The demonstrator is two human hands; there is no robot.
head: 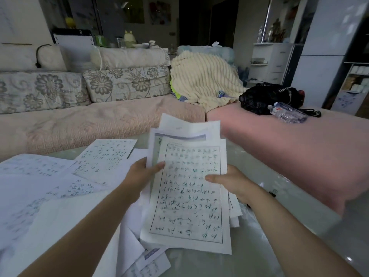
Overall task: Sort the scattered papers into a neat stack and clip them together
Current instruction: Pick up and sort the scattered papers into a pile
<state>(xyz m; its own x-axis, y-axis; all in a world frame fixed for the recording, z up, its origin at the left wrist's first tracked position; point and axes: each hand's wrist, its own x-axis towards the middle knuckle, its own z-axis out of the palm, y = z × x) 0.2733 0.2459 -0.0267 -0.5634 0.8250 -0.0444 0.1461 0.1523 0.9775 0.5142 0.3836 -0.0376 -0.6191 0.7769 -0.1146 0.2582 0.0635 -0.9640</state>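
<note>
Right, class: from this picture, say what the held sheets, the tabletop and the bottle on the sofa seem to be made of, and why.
The held sheets look like thin matt white paper: they bend and their edges fan. The tabletop is probably glass or polished stone: pale, glossy, with bright reflections. The bottle looks like clear plastic: see-through, ribbed wall, white cap.
</note>
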